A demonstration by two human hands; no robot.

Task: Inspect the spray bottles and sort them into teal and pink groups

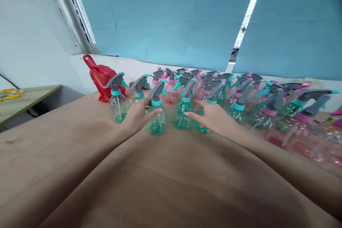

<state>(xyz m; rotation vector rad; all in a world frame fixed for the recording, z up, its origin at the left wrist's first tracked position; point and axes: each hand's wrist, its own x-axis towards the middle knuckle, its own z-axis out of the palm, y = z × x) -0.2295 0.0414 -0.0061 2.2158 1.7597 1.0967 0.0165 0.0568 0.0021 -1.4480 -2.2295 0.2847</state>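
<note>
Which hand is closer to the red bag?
Left. The left hand is to the right of the red bag, with a spray bottle between them; the right hand is much farther right, past more bottles.

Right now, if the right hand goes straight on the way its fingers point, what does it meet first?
Probably the green-tinted spray bottle just ahead of the fingertips of the right hand. They seem almost to touch it, though depth is unclear. The hand rests on another bottle.
</note>
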